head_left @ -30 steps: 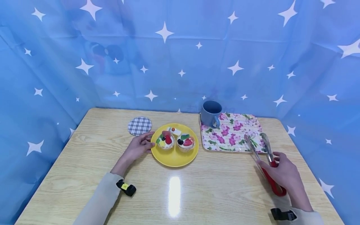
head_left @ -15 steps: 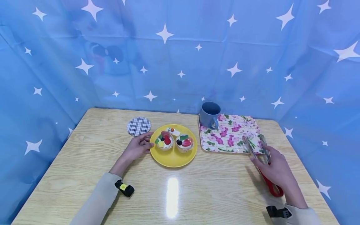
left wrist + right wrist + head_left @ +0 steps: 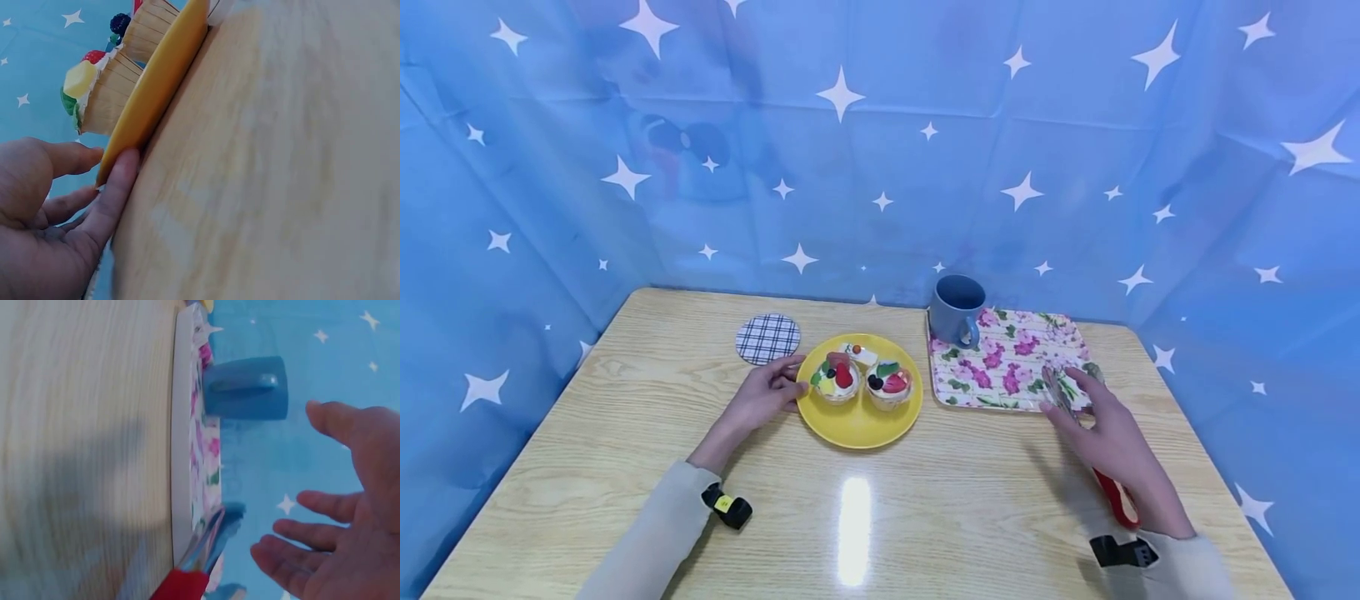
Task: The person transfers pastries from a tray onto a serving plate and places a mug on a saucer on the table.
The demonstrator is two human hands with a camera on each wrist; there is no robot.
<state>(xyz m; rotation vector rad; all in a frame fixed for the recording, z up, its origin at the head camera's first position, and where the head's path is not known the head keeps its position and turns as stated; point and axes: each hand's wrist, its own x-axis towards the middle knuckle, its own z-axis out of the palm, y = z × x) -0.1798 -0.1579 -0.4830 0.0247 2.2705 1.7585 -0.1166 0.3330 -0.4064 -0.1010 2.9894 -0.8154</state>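
My left hand [image 3: 763, 398] pinches the left rim of a yellow plate [image 3: 859, 432], its fingertips on both faces of the rim in the left wrist view. On that plate sit two fruit-topped cupcakes [image 3: 837, 381] and a small white piece with an orange dot [image 3: 860, 353]. My right hand [image 3: 1108, 437] hovers with spread fingers above metal tongs with red handles [image 3: 1118, 498], hiding much of them in the head view. In the right wrist view, a gap shows between hand and tongs [image 3: 181, 584]. The tongs' tips lie over the front edge of a floral tray [image 3: 985, 406].
A blue-grey mug [image 3: 955, 312] stands upright on the tray's back left corner, handle toward the right front. Behind the plate, to its left, lies a round checked coaster [image 3: 767, 339]. A blue star-patterned curtain [image 3: 880, 150] surrounds the wooden table [image 3: 955, 500] at the back and sides.
From around the tongs, my right hand has risen off them and shifted left and forward, its fingers spreading. The left hand stays at the plate rim. The head view has shifted slightly.
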